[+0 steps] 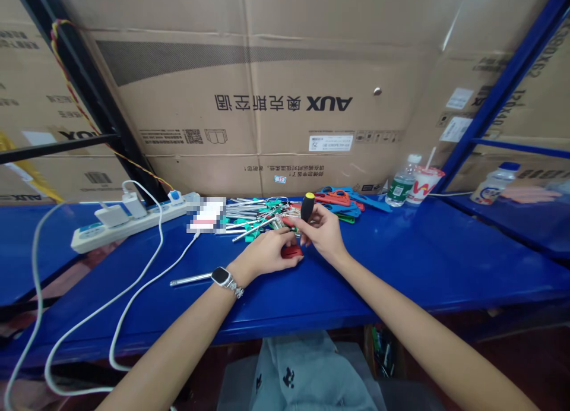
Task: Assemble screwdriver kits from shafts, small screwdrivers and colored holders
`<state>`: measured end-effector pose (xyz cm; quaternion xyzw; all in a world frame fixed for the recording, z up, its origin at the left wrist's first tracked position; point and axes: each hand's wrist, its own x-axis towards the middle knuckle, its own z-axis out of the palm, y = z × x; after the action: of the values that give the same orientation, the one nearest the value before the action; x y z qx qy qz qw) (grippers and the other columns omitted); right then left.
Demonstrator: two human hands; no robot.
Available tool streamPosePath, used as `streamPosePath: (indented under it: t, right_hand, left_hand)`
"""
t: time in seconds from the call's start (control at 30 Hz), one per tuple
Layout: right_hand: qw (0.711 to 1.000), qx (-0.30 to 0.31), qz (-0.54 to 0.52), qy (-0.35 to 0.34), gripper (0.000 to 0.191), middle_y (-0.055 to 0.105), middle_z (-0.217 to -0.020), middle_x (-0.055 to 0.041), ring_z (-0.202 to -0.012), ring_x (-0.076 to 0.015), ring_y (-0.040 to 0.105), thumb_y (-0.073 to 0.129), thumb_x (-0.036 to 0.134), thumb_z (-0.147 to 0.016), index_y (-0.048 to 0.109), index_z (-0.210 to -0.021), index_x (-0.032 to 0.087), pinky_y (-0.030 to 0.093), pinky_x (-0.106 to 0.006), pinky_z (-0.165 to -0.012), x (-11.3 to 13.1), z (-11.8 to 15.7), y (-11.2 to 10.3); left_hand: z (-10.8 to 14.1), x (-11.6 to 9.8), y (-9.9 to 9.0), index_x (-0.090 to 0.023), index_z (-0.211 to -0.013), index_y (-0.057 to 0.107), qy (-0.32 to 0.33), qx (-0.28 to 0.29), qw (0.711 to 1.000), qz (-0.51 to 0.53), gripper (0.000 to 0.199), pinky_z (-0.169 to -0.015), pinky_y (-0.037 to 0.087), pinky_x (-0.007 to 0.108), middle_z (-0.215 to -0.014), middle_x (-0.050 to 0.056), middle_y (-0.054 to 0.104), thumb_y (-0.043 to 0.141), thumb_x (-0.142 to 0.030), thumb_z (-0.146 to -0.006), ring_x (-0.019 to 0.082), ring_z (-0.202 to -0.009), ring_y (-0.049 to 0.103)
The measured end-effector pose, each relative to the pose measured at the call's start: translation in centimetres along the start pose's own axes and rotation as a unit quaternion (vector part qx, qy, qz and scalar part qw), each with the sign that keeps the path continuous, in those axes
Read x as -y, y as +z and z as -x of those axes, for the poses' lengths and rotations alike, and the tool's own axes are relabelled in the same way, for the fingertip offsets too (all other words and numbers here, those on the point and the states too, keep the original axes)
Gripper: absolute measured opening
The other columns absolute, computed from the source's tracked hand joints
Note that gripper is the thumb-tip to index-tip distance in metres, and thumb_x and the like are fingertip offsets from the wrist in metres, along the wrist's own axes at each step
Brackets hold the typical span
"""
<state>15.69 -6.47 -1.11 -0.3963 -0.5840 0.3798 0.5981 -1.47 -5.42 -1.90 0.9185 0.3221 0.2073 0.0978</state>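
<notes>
My right hand (pixel 325 231) is closed around a screwdriver (pixel 307 206) with a black handle and a yellow end cap, held upright with the handle on top. Its tip is hidden behind my fingers. Just to the left, my left hand (pixel 269 253) has its fingers closed on a red plastic part (pixel 291 252) close to the blue table (pixel 383 268). Beyond both hands lies a pile of silvery metal rods with green plastic pieces (pixel 253 221). A single metal rod (pixel 191 279) lies on the table by my left wrist.
Red and blue plastic pieces (pixel 341 198) are heaped behind my right hand. A white power strip (pixel 133 221) with plugs and trailing white cables (pixel 151 268) is at left. A green-labelled bottle (pixel 401 188) and a paper cup (pixel 423 185) stand back right, before the cardboard (pixel 276 72).
</notes>
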Motion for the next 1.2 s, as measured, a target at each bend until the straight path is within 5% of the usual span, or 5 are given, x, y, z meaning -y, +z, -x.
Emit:
streamPosePath:
  t: [0.13, 0.47, 0.77, 0.97, 1.2]
  right_hand:
    - [1.000, -0.006, -0.007, 0.010, 0.052, 0.059, -0.056, 0.0033, -0.042, -0.0155, 0.055, 0.087, 0.056, -0.063, 0.045, -0.067, 0.025, 0.045, -0.031, -0.039, 0.5, -0.2, 0.3]
    - [0.989, 0.147, -0.005, 0.010, 0.034, 0.063, -0.055, 0.0017, -0.046, -0.0141, 0.058, 0.080, 0.046, -0.076, 0.056, -0.072, 0.022, 0.049, -0.029, -0.044, 0.8, -1.1, -1.1]
    - [0.980, 0.200, 0.004, 0.020, 0.038, 0.069, -0.075, -0.0026, -0.057, -0.0142, 0.062, 0.073, 0.055, -0.080, 0.066, -0.087, 0.018, 0.053, -0.027, -0.046, 0.5, -1.0, -2.2]
    - [0.974, 0.223, 0.030, -0.022, 0.039, 0.066, -0.074, -0.0020, -0.058, -0.0130, 0.058, 0.065, 0.054, -0.088, 0.067, -0.100, 0.018, 0.051, -0.025, -0.045, 0.3, -0.8, -2.1]
    - [0.976, 0.215, 0.022, -0.020, 0.039, 0.067, -0.075, -0.0035, -0.058, -0.0152, 0.058, 0.068, 0.054, -0.087, 0.066, -0.101, 0.018, 0.049, -0.026, -0.044, -0.2, -0.5, -2.0]
  left_hand:
    - [0.0, -0.1, 0.0, -0.020, -0.096, 0.064, -0.004, 0.002, 1.000, -0.002, 0.018, -0.081, 0.055, 0.037, -0.100, 0.007, 0.071, 0.067, -0.035, -0.086, 0.026, -0.091, 0.069]
    - [0.3, -0.1, 0.2, -0.019, -0.103, 0.064, -0.006, -0.006, 1.000, -0.004, 0.024, -0.081, 0.056, 0.038, -0.106, 0.010, 0.070, 0.066, -0.038, -0.088, 0.026, -0.090, 0.070]
    - [0.4, 0.0, 0.4, -0.019, -0.103, 0.066, -0.004, -0.018, 0.999, -0.034, 0.030, -0.082, 0.055, 0.041, -0.104, 0.010, 0.069, 0.068, -0.043, -0.086, 0.028, -0.091, 0.068]
    - [-1.0, -0.7, -2.8, -0.019, -0.123, 0.061, -0.028, -0.185, 0.963, 0.195, 0.035, -0.085, 0.054, 0.038, -0.117, 0.011, 0.069, 0.054, -0.042, -0.098, 0.023, -0.098, 0.065]
    - [-4.9, -1.4, -5.4, -0.019, -0.102, 0.071, 0.006, -0.124, 0.904, 0.410, 0.026, -0.070, 0.053, 0.030, -0.097, 0.009, 0.073, 0.072, -0.041, -0.088, 0.019, -0.085, 0.067]
